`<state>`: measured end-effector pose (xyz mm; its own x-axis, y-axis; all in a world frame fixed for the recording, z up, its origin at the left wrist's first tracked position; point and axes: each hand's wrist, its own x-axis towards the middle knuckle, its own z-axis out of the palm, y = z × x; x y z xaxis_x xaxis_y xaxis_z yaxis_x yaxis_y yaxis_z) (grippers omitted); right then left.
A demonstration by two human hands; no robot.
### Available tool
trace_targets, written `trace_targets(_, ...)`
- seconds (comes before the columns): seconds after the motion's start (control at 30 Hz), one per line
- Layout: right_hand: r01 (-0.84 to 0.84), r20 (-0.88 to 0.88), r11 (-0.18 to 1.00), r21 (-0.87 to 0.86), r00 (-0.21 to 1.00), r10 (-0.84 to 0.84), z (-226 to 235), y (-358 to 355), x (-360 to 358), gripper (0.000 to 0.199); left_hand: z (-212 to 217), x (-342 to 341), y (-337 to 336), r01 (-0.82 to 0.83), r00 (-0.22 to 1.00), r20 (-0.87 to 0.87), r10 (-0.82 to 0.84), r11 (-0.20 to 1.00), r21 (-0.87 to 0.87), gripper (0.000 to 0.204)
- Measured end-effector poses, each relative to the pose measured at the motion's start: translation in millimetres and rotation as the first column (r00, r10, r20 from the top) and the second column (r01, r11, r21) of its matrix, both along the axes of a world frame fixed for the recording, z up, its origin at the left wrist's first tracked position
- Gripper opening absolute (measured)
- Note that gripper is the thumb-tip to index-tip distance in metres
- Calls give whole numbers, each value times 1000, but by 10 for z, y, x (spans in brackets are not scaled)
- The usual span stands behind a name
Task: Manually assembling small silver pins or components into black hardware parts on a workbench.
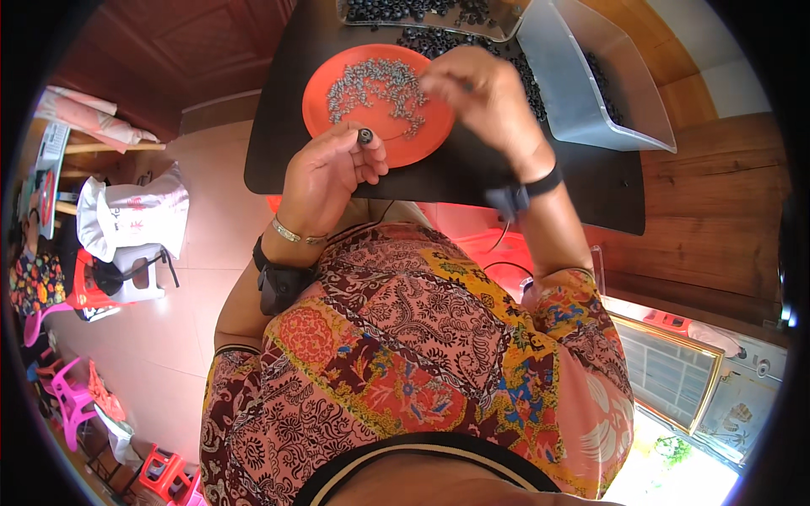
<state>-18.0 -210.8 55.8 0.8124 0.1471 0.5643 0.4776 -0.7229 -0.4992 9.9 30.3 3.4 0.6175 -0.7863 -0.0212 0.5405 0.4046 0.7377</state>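
Note:
My left hand is at the near left edge of an orange-red plate, palm partly up. Pinched between its thumb and finger is a small round black part with a hole or lighter centre. On the plate lie many tiny grey metal pieces, spread mostly over its far and middle area. Over the plate's right edge is my right hand, its fingers drawn together and slightly blurred. Whatever is between those fingertips is too small to tell. Both wrists wear dark straps.
Loose black parts lie on the dark table beyond the plate. A metal tray of similar parts stands at the far edge. To the right is a translucent plastic bin. Stools, a white sack and another person are at left.

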Motion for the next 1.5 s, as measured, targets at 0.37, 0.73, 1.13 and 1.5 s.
trace_targets(0.37, 280, -189, 737, -615, 855, -482, -455, -833, 544, 18, 18, -1, 40, -27, 999, -37, 26, 1000, -8, 23)
trace_targets(0.73, 157, -356, 940, 304, 934, -41, -83, -502, 281, 15, 57, -3, -14, -22, 999, -30, 23, 999, 23, 23)
trace_targets(1.13, -26, -205, 443, 896, 861, 465, -125, 353, -95, 14, 143, -12, -213, -2, 1000, 14, 2, 1000, -6, 25)
trace_targets(1.5, -106, -144, 408, 907, 832, 536, -83, 416, -153, 11, 152, -54, -242, -11, 999, -33, 10, 1000, -18, 25)
